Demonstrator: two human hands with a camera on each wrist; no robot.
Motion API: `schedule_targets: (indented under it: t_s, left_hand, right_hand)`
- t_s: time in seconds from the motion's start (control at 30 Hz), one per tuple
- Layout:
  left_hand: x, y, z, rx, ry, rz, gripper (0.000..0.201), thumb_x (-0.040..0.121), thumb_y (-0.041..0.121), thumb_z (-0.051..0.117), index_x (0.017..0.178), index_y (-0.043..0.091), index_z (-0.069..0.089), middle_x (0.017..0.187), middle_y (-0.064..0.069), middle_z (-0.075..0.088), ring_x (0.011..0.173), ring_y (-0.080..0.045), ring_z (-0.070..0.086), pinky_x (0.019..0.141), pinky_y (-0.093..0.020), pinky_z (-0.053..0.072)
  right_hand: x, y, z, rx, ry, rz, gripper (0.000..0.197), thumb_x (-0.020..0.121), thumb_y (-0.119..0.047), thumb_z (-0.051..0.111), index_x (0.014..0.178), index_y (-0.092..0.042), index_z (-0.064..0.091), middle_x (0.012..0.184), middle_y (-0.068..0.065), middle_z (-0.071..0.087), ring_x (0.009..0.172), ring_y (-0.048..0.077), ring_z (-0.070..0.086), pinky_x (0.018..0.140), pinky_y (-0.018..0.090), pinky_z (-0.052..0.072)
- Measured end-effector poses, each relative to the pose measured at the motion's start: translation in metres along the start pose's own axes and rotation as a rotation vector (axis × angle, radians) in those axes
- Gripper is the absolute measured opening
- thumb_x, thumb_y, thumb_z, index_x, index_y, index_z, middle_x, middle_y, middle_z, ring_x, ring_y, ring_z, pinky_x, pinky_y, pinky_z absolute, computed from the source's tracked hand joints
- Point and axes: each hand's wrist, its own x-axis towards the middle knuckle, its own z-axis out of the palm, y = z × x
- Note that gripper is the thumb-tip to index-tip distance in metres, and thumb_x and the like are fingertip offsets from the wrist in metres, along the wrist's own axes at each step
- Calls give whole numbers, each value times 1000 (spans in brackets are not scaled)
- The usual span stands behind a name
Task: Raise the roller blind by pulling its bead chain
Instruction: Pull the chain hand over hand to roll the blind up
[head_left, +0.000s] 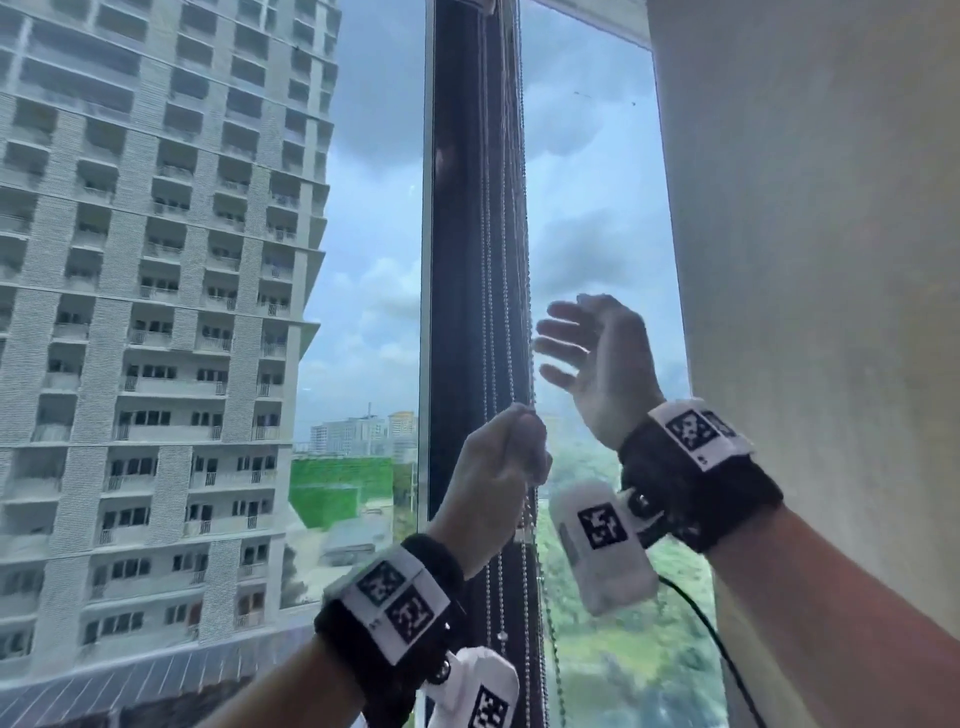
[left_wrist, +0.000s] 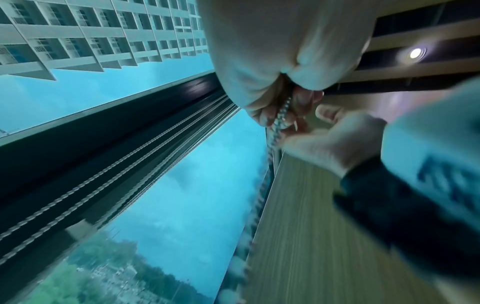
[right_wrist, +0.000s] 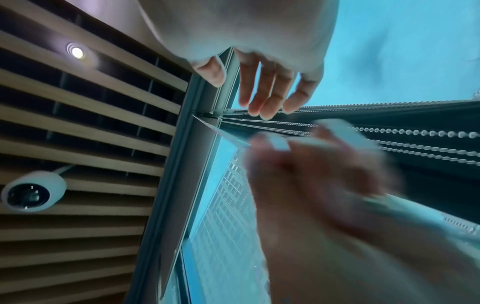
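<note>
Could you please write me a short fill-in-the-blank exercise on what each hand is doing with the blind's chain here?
1. The bead chain is gripped by the ____ hand.
2. The right hand is raised with its fingers ____ and holds nothing.
3. Of the two hands, the right one is the ____ in the head view.
4. The chains hang in front of a dark window ____.

Missing words: left; spread; higher; frame

A tall apartment block (head_left: 156, 312) is rising at far left outside the window; a ceiling lamp (right_wrist: 77, 52) is glowing above a white camera (right_wrist: 32, 191).
</note>
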Motion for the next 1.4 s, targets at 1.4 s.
schedule_targets:
  t_s: [1.4]
  left_hand:
    - [27, 19, -10, -106, 10, -58, 34, 99, 26, 34, 85, 2, 53, 48, 11, 41, 42, -9, 35, 37, -21, 32]
  right_hand:
    - [-34, 27, -5, -148, -338, 91, 26, 97, -22, 49, 108, -6, 65, 97, 10, 64, 87, 25, 61, 54, 33, 52]
